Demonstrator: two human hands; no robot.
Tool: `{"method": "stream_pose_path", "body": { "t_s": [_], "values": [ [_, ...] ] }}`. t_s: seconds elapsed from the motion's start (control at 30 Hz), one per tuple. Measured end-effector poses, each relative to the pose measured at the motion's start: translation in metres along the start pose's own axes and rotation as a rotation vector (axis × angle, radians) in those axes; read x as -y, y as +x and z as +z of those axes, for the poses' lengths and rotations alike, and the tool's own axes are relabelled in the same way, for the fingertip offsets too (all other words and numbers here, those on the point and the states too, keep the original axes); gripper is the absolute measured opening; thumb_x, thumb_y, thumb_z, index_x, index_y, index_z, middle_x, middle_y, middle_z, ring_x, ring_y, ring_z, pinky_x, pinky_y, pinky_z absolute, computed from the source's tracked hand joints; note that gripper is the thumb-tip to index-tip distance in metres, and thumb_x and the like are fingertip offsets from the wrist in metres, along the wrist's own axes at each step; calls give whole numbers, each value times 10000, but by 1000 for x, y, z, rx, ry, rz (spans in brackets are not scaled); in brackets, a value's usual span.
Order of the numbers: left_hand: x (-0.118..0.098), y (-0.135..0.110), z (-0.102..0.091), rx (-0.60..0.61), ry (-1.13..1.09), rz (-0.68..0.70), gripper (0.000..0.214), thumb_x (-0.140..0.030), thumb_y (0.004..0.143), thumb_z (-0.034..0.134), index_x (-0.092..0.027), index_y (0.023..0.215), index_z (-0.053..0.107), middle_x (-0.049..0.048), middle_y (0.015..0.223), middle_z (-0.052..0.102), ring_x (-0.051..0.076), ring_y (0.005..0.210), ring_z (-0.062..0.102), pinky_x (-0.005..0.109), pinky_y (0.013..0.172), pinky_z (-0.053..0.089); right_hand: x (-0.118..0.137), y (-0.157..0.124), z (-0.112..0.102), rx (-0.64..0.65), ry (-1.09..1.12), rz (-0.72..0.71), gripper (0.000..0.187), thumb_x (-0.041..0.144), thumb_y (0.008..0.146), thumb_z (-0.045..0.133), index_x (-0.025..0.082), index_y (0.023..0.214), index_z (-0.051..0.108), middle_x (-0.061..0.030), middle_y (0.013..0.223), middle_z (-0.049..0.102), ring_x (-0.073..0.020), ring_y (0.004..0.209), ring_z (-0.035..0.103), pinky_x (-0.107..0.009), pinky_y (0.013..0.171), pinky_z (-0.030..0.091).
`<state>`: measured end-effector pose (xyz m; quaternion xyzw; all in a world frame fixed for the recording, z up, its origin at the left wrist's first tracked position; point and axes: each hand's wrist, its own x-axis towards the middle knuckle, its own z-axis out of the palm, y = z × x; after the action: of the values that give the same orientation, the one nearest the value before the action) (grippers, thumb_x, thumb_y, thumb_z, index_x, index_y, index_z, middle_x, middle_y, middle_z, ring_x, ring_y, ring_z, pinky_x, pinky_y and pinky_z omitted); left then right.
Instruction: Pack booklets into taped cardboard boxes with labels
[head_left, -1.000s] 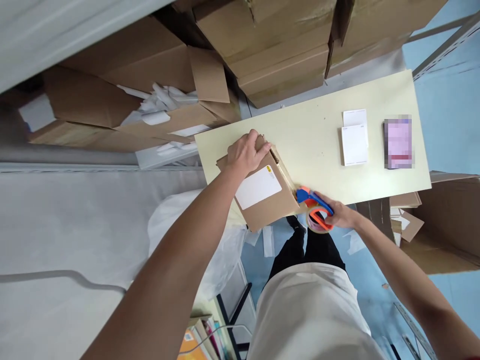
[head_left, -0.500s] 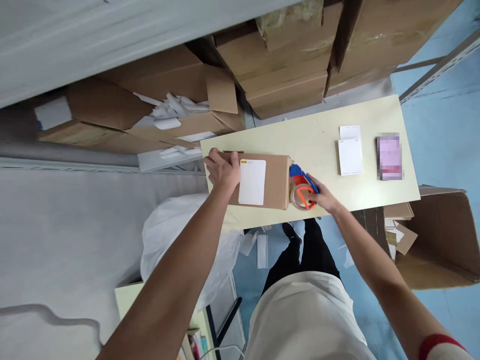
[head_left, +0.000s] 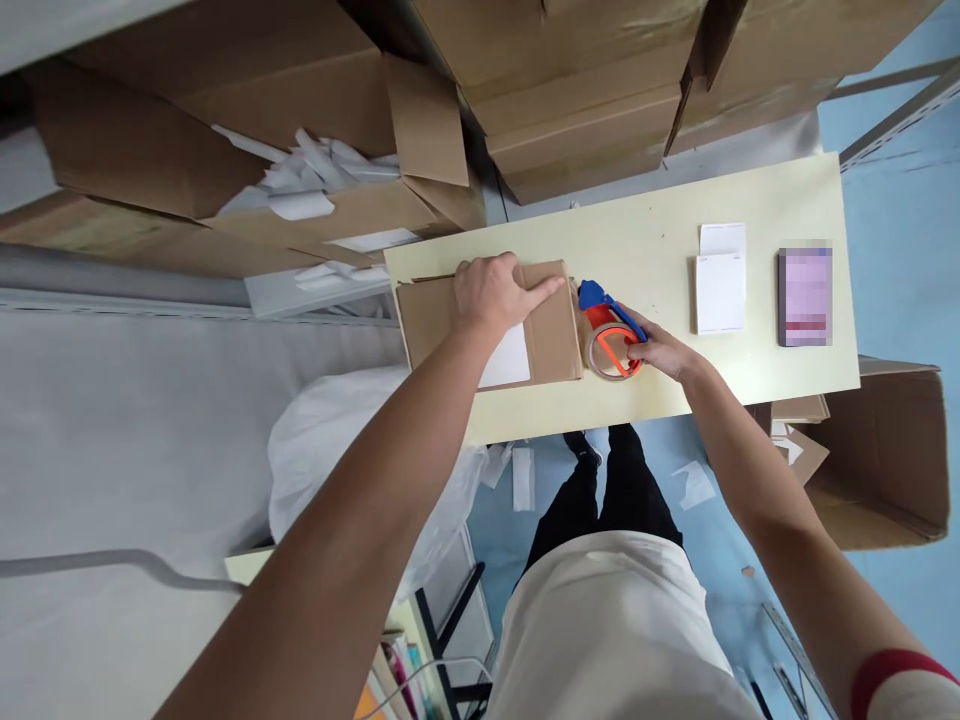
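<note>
A closed cardboard box (head_left: 555,335) lies on the left part of the pale table. Across its top rests my left hand (head_left: 491,293), fingers curled toward the far edge and thumb stretched along the surface to the right. The hand partly covers a white label (head_left: 508,360). My right hand (head_left: 664,350) is closed around a blue and orange tape dispenser (head_left: 600,315) just off the box's right end. Its tape roll faces up. Tape seems to span the small gap to the box, but I cannot see clearly where it sticks.
White cards (head_left: 721,290) and a blurred purple packet (head_left: 805,298) lie on the table's (head_left: 637,240) right part. Large cartons (head_left: 585,130) line the far side; one open carton (head_left: 431,120) holds white paper. Another open carton (head_left: 885,450) stands below right. A white plastic bag (head_left: 322,430) is at left.
My left hand has slid right along the box top, from its left end toward the right end, now covering part of the label. The dispenser stays by the right end; the camera view has shifted.
</note>
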<state>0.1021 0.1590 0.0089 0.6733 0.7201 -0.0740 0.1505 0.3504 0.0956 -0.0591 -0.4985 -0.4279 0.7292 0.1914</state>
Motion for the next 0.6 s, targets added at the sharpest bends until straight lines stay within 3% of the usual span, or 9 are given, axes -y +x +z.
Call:
{"method": "stream_pose_path", "body": {
  "t_s": [0.17,0.27,0.33,0.4,0.47,0.6],
  "values": [
    [3,1,7,-36,-1,-2,693,-757,773,429,-173,1104,602,162,1058,661,375,1128,536,444,947,376,-39,-60,27,-34,6,115,934,114,637,629,280,1499,309,-56,1266,621,-259,1067,609,-445,929,518],
    [2,3,10,-47,-16,2,681,-736,793,418,-175,1136,594,161,1073,664,369,1138,540,446,964,370,-66,-96,67,-81,58,141,946,91,612,585,269,1499,309,-49,1172,658,-227,958,631,-415,911,514],
    [0,3,9,-48,-32,-27,679,-733,800,408,-175,1138,599,163,1078,670,370,1137,548,454,968,374,-76,-104,96,-160,106,115,938,102,618,557,261,1504,295,-45,1123,670,-210,909,633,-403,908,511],
    [1,1,6,-52,-64,-94,685,-731,807,394,-174,1149,600,172,1096,670,380,1145,551,472,969,384,-77,-97,115,-231,173,87,950,117,621,547,256,1515,259,-48,1138,664,-211,927,634,-399,914,511],
    [6,-6,4,-71,-120,-174,687,-713,820,383,-172,1196,577,188,1149,655,391,1168,544,498,974,393,-68,-78,117,-274,235,58,955,126,615,548,249,1515,254,-60,1212,639,-226,1001,627,-403,932,507],
    [25,-26,6,-113,-235,-265,765,-654,806,475,-136,1367,435,223,1324,550,393,1242,500,515,1011,398,-28,-22,77,-274,269,-2,943,116,591,564,205,1494,306,-83,1325,585,-262,1129,587,-423,968,496]
  ]
}}
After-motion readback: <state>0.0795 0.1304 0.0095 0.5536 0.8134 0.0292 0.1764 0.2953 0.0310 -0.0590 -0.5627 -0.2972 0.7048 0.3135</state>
